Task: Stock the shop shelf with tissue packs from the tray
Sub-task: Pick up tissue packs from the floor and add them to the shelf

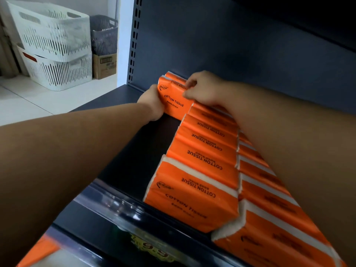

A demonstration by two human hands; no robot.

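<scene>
The orange tissue pack (174, 102) has black words on it and stands near the back edge of the dark shelf (115, 101), at the far end of a row of packs (204, 151). The left hand (152, 103) grips its left end with curled fingers, and the right hand (204, 89) pinches its top. Past the shelf's left edge, white baskets (52, 41) and a brown box (105, 65) sit on a pale floor (28, 101).

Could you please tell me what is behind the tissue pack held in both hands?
A sliver of another orange pack shows behind the held pack, then the shelf's dark back panel. The right hand covers the rest.
</scene>
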